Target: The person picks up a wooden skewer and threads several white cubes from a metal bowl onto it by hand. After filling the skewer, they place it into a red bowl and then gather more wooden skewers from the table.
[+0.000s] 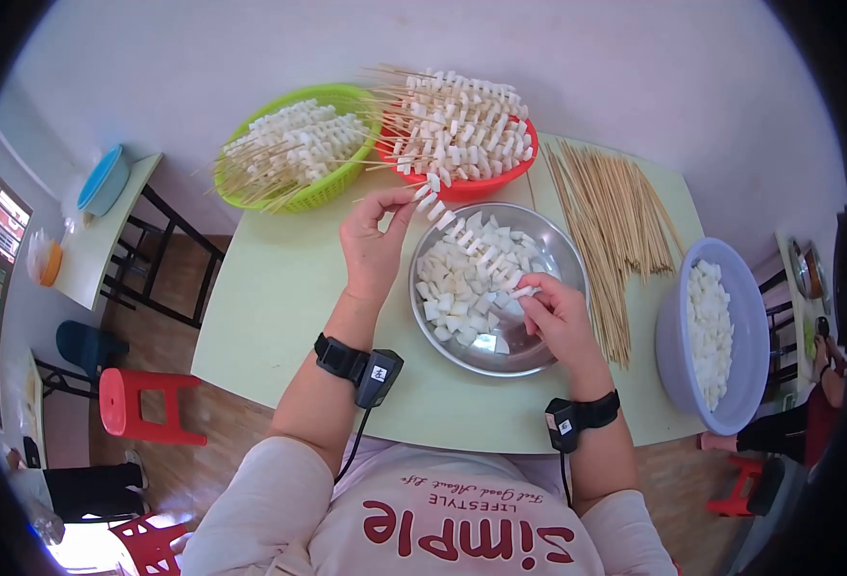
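A bamboo skewer threaded with white pieces [471,240] slants down to the right across a steel bowl [539,361]. My left hand [375,240] is closed in a pinch at the skewer's upper left end. At the lower right end, my right hand [560,322] pinches a white piece [523,291] between thumb and fingers. Loose white chunks [457,298] lie in the bowl below, filling mostly its left and upper parts. Each wrist wears a black strap with a small box.
Finished skewers fill a green basket [323,198] and a red basket [481,188] at the back. Bare bamboo sticks [616,221] lie right of the bowl. A lavender tub [668,336] of white chunks stands at the right edge. Other people show at both sides.
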The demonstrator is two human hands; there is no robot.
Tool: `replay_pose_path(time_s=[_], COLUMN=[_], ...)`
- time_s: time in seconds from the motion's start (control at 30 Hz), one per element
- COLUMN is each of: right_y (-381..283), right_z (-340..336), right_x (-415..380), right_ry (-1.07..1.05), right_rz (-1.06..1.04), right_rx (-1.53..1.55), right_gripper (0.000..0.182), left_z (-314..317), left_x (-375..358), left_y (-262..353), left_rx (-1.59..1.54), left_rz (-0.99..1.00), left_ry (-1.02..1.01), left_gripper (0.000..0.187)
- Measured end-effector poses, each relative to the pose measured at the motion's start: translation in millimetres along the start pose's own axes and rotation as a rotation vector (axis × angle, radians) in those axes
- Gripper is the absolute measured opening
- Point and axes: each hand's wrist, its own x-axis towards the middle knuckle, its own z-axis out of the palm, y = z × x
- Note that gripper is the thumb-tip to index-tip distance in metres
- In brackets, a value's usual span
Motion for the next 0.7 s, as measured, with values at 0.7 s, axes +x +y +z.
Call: replay_pose_path(time_s=[0.7], right_y=[-4.8], right_z=[-8.7], right_x=[1.2], right_ry=[-0.006], right_rz=[0.033], right_rx=[0.185], right_gripper=[0.017], left_z=[12.9], left_x=[1.3], left_y=[0.7], left_rx=[-0.296], left_rz=[-0.075], left_ry=[-0.018], left_gripper=[0.013])
